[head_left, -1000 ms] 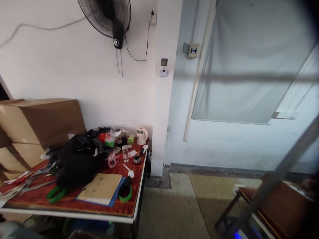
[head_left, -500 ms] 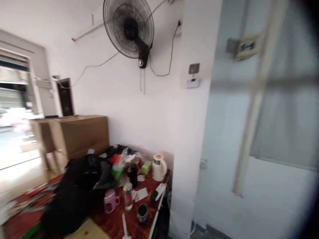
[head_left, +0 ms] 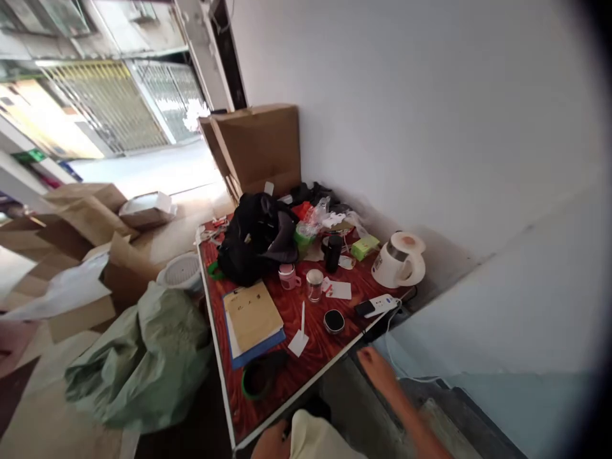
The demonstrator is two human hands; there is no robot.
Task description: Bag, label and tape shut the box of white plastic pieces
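My left hand (head_left: 273,441) is at the bottom edge of the view, beside the near end of the red wood-patterned table (head_left: 306,376). Its fingers look curled around a small dark thing that I cannot make out. My right hand (head_left: 373,364) hangs off the table's right edge, fingers folded in, with nothing visible in it. Nearest to it on the table are a remote control (head_left: 382,305), a dark case (head_left: 364,309) and a round black-topped device (head_left: 333,321). A green-rimmed dark roll (head_left: 253,379) lies near the front corner.
The table also bears a clipboard (head_left: 253,315), pink mug (head_left: 289,276), glass jar (head_left: 314,285), black bag (head_left: 253,239) and white kettle (head_left: 396,260). A green sack (head_left: 148,360) and open cartons (head_left: 90,280) lie on the floor at left. A white wall borders the right.
The view has swung down and to the left; the wall fan has left the picture. Both my hands, the floor cartons and the green sack now show.
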